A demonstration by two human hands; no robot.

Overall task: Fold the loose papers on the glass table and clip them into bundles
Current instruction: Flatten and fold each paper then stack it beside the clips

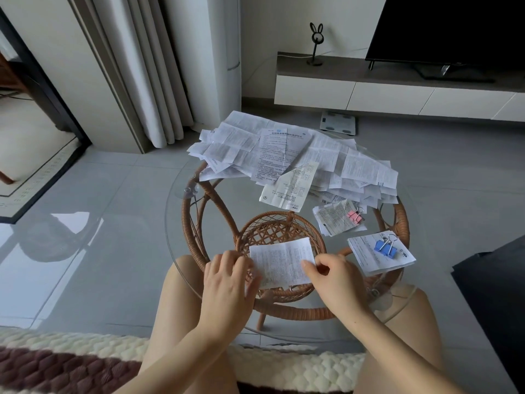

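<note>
The loose papers point(298, 155) in the upper centre are white with fine grey-black print; one sheet has a pale blue heading. The folded sheet point(281, 263) in the lower centre is white with the same dense grey print. Right of centre lie a pink binder clip point(355, 216) and a blue binder clip point(385, 248) with silver wire handles. The tabletop point(176, 223) is clear glass over a reddish-brown wicker base point(216, 206) of open lattice weave. The floor point(113, 223) is glossy grey tile. At lower left, a knitted blanket point(56, 356) is cream and maroon.
</note>
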